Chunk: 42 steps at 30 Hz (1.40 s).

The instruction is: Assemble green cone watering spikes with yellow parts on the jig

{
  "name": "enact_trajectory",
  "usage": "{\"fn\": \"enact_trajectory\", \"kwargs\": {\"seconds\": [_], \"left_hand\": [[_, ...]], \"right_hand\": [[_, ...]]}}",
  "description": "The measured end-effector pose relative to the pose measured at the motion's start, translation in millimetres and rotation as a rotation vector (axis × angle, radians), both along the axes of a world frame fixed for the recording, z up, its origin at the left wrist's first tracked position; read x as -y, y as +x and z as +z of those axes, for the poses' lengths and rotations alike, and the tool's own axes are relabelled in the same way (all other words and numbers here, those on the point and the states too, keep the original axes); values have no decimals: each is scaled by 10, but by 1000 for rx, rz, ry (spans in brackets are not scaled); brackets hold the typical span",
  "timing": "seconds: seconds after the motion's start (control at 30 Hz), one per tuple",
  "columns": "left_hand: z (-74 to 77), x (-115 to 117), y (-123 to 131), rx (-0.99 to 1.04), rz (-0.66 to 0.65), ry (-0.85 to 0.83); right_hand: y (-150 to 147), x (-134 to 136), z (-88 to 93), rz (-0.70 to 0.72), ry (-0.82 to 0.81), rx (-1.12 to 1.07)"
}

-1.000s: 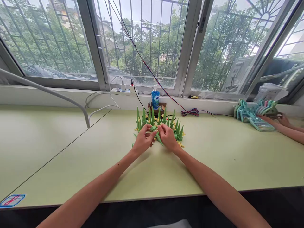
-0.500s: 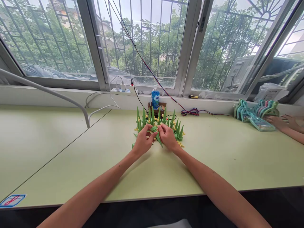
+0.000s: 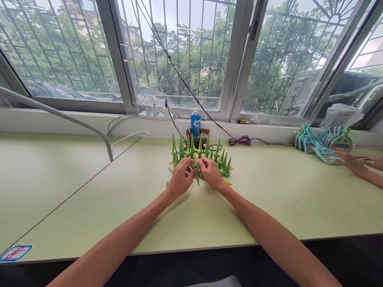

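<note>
My left hand (image 3: 181,175) is closed around a green plastic watering spike (image 3: 197,179), whose tip points down towards me. At the spike's wider collar, my right hand (image 3: 210,173) is pinched; whatever its fingertips hold is too small and hidden to make out. Just beyond both hands, several green watering spikes (image 3: 207,147) stand upright with small yellow valves on their sides. Loose yellow pieces (image 3: 227,181) lie to the right of my right hand. A green cap-like part (image 3: 168,183) lies left of my left hand.
Behind the spikes stand a blue bottle (image 3: 195,122) and a brown box (image 3: 204,133). Coiled cable (image 3: 239,140) lies at the back. At right, another person's hands (image 3: 356,162) touch packaged teal hangers (image 3: 327,153). A grey hose (image 3: 89,124) arches over the left side.
The held watering spike has turned, its tip swinging left to point more straight down. My hands stay close together. The other person's hands have moved slightly left, onto the teal package.
</note>
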<state>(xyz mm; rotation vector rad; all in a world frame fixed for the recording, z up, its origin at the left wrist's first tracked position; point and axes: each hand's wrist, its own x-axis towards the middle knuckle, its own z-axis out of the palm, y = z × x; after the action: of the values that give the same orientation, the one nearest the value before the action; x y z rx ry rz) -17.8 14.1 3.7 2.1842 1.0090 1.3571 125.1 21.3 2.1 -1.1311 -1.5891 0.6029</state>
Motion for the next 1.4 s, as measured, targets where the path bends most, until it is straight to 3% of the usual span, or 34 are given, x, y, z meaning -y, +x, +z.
{"fn": "enact_trajectory", "kwargs": {"seconds": [0.37,0.67,0.97,1.13,1.4], "left_hand": [[-10,-3,26,9,19,46],[124,74,80,359,-8,-290],[110,14,43,521,-266,-841],[128,8,21,545,-309,-937],[113,-9,2,478,-338,-914]], "right_hand": [[-29,11,-5,-3,-8,-38],[-17,30,26,-47,30,-111],[-27,69,44,-39,63,-72],[-20,70,31,-13,54,-78],[-5,38,2,-22,50,-58]]}}
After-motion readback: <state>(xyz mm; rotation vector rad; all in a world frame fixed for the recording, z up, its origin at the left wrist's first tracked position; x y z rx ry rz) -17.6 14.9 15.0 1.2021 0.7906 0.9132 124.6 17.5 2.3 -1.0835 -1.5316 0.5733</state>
